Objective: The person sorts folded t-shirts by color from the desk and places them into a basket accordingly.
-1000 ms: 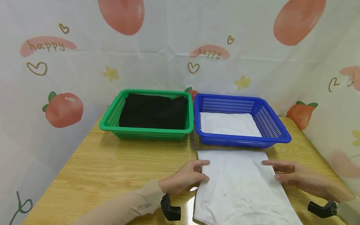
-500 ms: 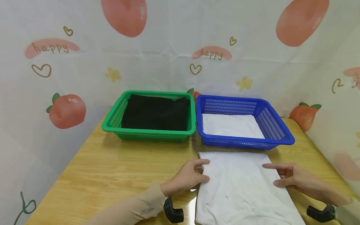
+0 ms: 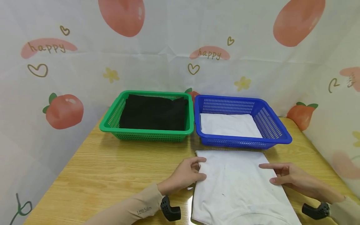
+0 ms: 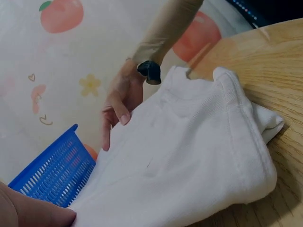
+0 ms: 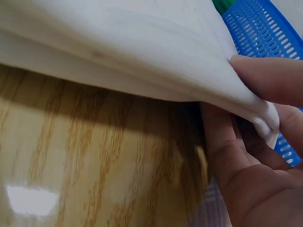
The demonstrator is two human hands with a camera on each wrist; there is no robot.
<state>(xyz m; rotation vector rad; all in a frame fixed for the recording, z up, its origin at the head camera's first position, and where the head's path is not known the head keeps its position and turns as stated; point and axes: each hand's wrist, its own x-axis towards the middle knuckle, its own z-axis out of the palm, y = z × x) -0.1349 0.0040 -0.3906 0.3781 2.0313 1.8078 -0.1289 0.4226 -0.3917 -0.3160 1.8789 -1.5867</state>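
A folded white T-shirt (image 3: 233, 184) lies on the table in front of the blue basket, its curved neckline at the near edge. My left hand (image 3: 184, 175) holds its left edge, index finger and thumb on top, other fingers tucked at the side. At the opposite edge my right hand (image 3: 295, 179) grips the cloth; the right wrist view shows the thumb (image 5: 270, 78) above and fingers curled beneath the folded layers. In the left wrist view the T-shirt (image 4: 189, 142) slopes, with my right hand (image 4: 124, 97) beyond it and my left thumb (image 4: 42, 210) in the lower corner.
Just behind the T-shirt stands a blue basket (image 3: 244, 140) holding a folded white cloth (image 3: 229, 125). To its left, a green basket (image 3: 146, 131) contains folded black cloth (image 3: 153, 112). A patterned sheet hangs behind the wooden table (image 3: 112, 165).
Both hands and the T-shirt have shifted slightly left. My right thumb sits a little further over the T-shirt's edge. The baskets have stayed put.
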